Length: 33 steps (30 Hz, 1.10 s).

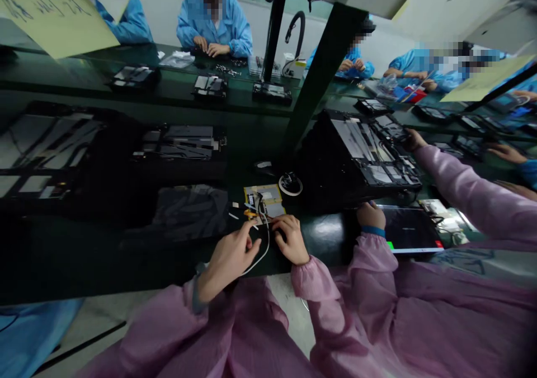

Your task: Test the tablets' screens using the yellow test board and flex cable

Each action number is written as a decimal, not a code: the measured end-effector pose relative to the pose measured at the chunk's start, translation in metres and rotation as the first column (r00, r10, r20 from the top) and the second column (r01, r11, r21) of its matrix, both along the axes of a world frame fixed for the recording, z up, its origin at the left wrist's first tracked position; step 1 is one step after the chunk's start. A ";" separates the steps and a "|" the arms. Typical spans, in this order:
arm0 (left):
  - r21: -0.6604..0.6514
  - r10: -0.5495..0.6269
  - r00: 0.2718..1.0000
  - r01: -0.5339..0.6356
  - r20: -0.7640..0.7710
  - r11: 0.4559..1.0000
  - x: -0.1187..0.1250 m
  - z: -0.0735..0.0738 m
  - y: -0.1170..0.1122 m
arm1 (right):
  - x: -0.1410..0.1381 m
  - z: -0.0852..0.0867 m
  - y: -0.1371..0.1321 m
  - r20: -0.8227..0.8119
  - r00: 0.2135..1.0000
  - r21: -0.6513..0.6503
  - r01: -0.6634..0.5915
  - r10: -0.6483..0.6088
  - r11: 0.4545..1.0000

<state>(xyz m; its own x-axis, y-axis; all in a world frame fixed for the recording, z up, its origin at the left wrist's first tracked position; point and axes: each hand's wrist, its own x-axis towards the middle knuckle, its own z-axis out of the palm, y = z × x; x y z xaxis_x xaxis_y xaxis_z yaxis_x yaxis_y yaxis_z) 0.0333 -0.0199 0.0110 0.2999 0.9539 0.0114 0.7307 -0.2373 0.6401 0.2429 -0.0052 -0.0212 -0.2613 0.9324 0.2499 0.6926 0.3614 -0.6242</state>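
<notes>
My left hand [230,256] rests on the dark green bench [84,255], fingers curled, thumb and forefinger pinched at a thin white cable [265,238]. My right hand [291,238] lies beside it, fingers bent down onto the bench next to the same cable; what they hold is hidden. Just beyond both hands sits a small yellow pad [264,196] with tiny parts and an orange-handled tool [250,214]. A roll of tape [290,184] lies behind it. Both my sleeves are pink.
A co-worker in pink at my right has one hand [371,215] by a tablet [409,230] and another on an open device [377,151]. Open device chassis [180,142] lie on the belt. Several people in blue work across the bench. A black post [323,70] stands centre.
</notes>
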 end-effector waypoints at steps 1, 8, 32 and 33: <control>0.038 0.008 1.000 -0.007 -0.028 0.999 -0.012 0.009 0.007 | 0.000 0.003 0.001 -0.001 0.999 0.029 0.035 -0.035 0.999; 0.242 -0.074 0.926 0.173 -0.370 0.955 -0.039 0.010 0.096 | -0.070 0.021 0.032 0.143 0.973 0.086 0.167 -0.178 0.982; 0.261 -0.116 0.991 0.131 -0.071 0.956 -0.096 -0.001 0.092 | -0.121 0.032 0.052 0.438 0.833 0.168 0.293 -0.338 0.941; 0.306 -0.063 0.998 0.055 0.018 0.950 -0.118 -0.002 0.083 | -0.122 0.033 0.050 0.385 0.871 0.172 0.259 -0.307 0.951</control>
<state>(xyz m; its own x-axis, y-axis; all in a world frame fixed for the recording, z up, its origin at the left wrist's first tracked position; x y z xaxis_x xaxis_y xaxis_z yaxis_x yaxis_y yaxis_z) -0.0849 0.0628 0.0085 0.3511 0.8842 0.3080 0.6930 -0.4666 0.5497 0.1213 0.0447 0.0121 -0.0905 0.9539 0.2861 0.9578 0.1621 -0.2375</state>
